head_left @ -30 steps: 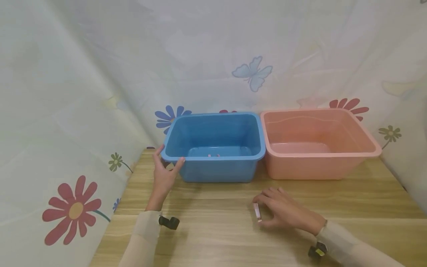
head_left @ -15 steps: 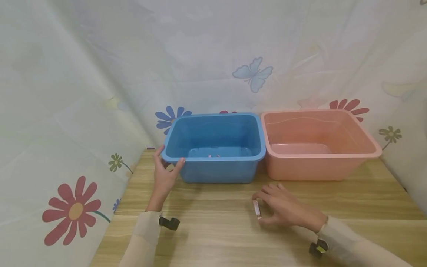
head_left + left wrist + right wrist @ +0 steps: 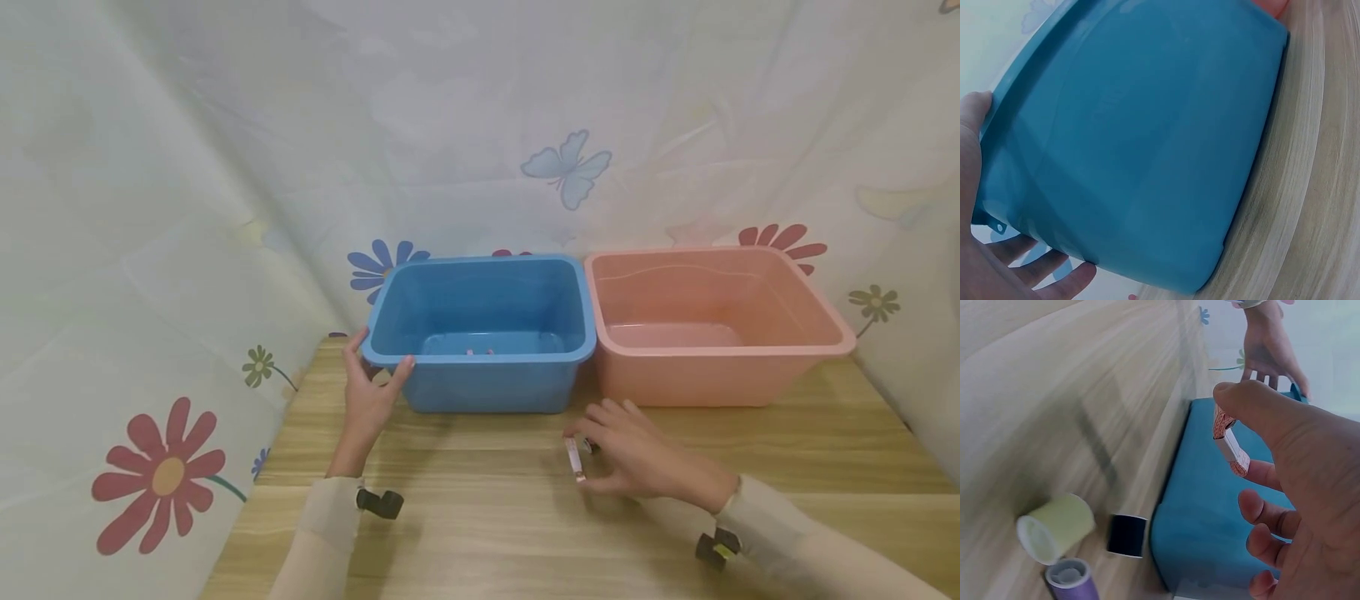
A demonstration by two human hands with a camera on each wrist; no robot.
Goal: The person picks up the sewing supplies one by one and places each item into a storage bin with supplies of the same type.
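Note:
My left hand (image 3: 369, 407) grips the front left corner of a blue basin (image 3: 487, 385), its thumb at the front rim and fingers along the left side. My right hand (image 3: 643, 460) pinches a small flat piece (image 3: 574, 458) between thumb and index finger. In the right wrist view this piece (image 3: 1229, 446) has a white middle band and pinkish patterned ends; its kind is unclear. It is held above the table, in front of the basins. Beneath the right hand stand thread spools: a pale yellow spool (image 3: 1066, 524), a purple spool (image 3: 1075, 584) and a black spool (image 3: 1127, 535).
A pink basin (image 3: 686, 377) stands against the blue one on its right. Small pinkish bits (image 3: 471, 352) lie on the blue basin's floor. A patterned curtain (image 3: 450, 125) hangs behind the wood-grain table (image 3: 465, 508).
My right hand has moved a little forward, toward the basins, with the small piece in its pinch. A dark spool now shows beside its fingers. The left hand has stayed on the blue basin.

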